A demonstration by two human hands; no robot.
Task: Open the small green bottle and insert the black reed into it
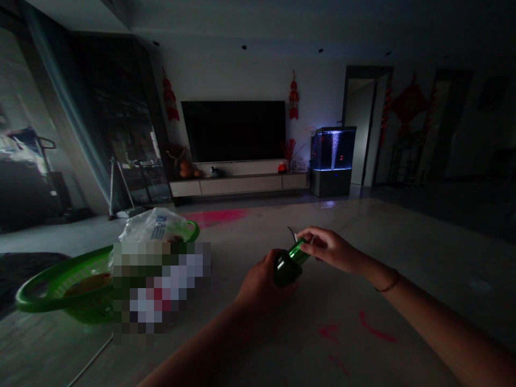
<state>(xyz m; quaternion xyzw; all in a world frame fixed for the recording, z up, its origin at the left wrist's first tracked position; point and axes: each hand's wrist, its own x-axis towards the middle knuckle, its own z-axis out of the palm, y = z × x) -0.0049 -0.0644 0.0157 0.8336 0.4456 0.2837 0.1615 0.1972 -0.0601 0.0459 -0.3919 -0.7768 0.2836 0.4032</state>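
A person holds a green bottle (pixel 287 270) out in front of them, above a smooth, pale floor (pixel 245 228). The left hand (pixel 260 279) is closed around the fat end of the bottle. The right hand (pixel 327 250) is at the thin end, and its fingers (pixel 312 236) pinch together on a small white bit (pixel 296 237). A thin dark wire (pixel 291 233) pokes up just beside it. So the bottle is held between both hands, and it sits deeper in the left one. It is too dark to tell if the top is on or off.

To the left, a green plastic basket (pixel 40 294) lies tilted on the floor with a white plastic bag (pixel 155 226) at its far side. A blurry block hides part of it. Far away stand a big black TV (pixel 233 130) and a glowing blue fish tank (pixel 332 156).
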